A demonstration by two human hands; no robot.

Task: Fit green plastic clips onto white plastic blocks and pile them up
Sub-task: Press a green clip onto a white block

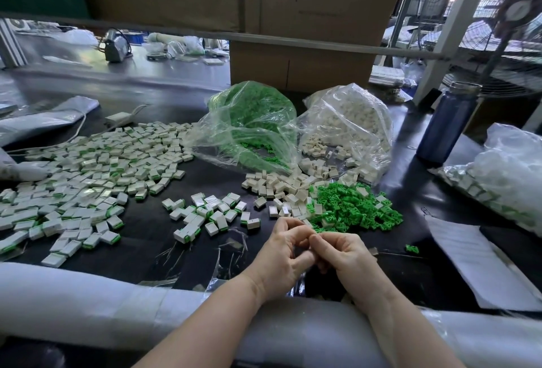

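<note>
A dark worktop (146,229) seen from above. At far left, a wide spread of finished white blocks with green clips fitted (88,174) covers the surface. A smaller cluster of finished pieces (209,215) lies just right of it. Near the front edge at centre, the left hand (281,253) and right hand (341,253) meet, fingers curled and fingertips pressed together; whatever they pinch is hidden between them. Behind the hands lie loose white blocks (281,188), with a heap of loose green clips (352,209) beside them on the right. Further back, a clear bag of green clips (252,121) sits left of a clear bag of white blocks (349,127). A dark blue bottle (447,124) stands at right.
</note>
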